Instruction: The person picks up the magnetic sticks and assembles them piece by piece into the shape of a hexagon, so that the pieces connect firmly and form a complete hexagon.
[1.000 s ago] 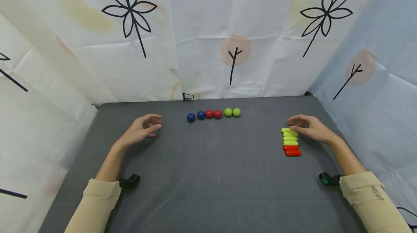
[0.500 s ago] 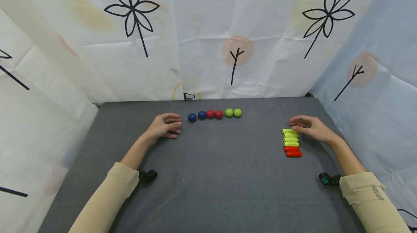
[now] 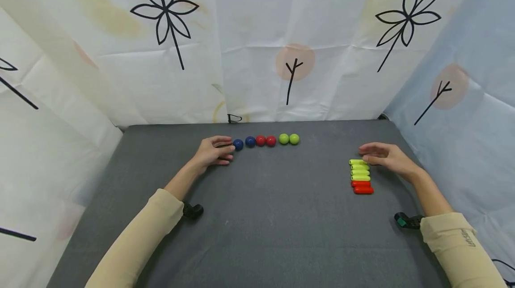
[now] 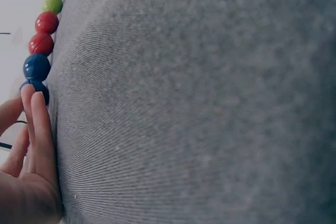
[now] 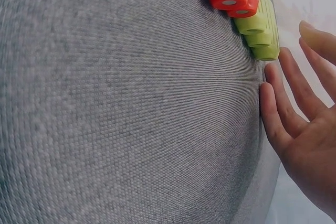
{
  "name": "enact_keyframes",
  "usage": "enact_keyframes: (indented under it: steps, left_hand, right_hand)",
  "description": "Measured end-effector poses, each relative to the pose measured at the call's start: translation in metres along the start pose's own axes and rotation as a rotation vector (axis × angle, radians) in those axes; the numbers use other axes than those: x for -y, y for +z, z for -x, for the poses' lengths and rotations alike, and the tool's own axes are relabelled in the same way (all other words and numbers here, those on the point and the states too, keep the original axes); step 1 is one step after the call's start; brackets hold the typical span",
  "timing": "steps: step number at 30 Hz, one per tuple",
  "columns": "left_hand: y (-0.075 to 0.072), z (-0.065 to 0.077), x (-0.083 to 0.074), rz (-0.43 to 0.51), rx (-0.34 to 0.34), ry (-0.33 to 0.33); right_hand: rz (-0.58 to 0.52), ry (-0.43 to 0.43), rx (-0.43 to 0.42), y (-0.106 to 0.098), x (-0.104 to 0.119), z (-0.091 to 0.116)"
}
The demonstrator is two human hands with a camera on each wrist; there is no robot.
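Note:
Along the far side of the table lies a row of small balls: a blue ball (image 3: 238, 145) at the left end, another blue ball (image 3: 250, 141), two red balls (image 3: 271, 141) and two lime-green balls (image 3: 294, 139). My left hand (image 3: 215, 151) is beside the row's left end, fingers extended, with the fingertips (image 4: 38, 100) overlapping the end blue ball in the left wrist view. Over on the right, a column of short yellow-green plastic cylinders (image 3: 360, 172) adjoins two red ones (image 3: 364, 191). At the column's far end my right hand (image 3: 384, 156) hovers with relaxed fingers, holding nothing.
A grey cloth covers the table (image 3: 257, 216). White fabric walls (image 3: 249, 78) with printed plants stand behind and at both sides. Black wrist cameras (image 3: 194, 211) sit on both forearms, and a dark cable (image 3: 503, 262) shows at the lower right.
My left hand has moved right and slightly away from me, from the left part of the table to the end blue ball. The right hand, balls and cylinders have stayed in place.

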State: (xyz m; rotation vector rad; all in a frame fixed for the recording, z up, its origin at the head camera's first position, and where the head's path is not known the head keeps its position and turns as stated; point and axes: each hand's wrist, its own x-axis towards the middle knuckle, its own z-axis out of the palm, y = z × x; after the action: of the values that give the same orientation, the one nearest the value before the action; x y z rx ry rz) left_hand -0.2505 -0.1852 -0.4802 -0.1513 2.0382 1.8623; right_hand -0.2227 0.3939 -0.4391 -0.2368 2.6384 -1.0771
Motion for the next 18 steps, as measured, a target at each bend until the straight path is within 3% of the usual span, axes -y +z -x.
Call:
enact_keyframes:
  steps: [7,18]
  left_hand:
    - [0.005,-0.004,-0.001,-0.016,-0.004,0.056]
    - [0.017,-0.004,-0.001,-0.139,-0.069,0.124]
  right_hand:
    - [0.012,0.007,0.001,0.000,0.000,-0.002]
    - [0.007,0.028,0.003,0.000,-0.004,-0.001]
